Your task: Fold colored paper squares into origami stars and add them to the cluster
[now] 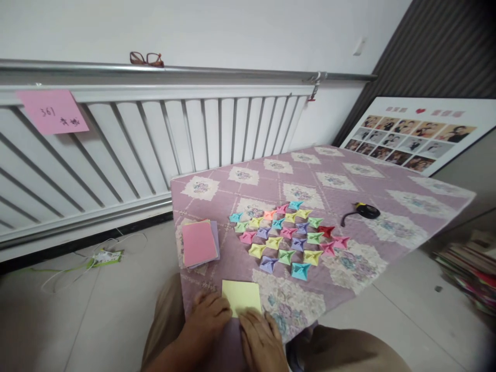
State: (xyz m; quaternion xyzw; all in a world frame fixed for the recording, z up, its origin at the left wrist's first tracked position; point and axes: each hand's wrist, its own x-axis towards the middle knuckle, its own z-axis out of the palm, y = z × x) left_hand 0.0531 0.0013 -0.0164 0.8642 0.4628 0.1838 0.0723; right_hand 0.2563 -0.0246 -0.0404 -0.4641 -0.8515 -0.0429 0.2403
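A sheet of pale yellow paper (pixel 242 297) lies flat near the table's front edge, between my hands. At its left edge, the fingers of my left hand (pixel 209 316) are curled and closed on the near left corner. My right hand (pixel 262 338) rests palm down, its fingers stretched out over the paper's near edge; the thumb is hidden. Beyond the sheet, several small folded paper pieces (pixel 285 257) stand in slanting rows, in yellow, green, blue, purple, pink and red. A stack of coloured paper (pixel 199 243), pink on top, lies to the left.
A purple flowered cloth covers the table (pixel 294 181). A black object with a strap (pixel 366 211) lies to the right. Behind stands a white radiator (pixel 174 134) with a pink note (pixel 54 111); glasses (pixel 147 59) sit on the pipe. A photo board (pixel 406 137) leans at the back right.
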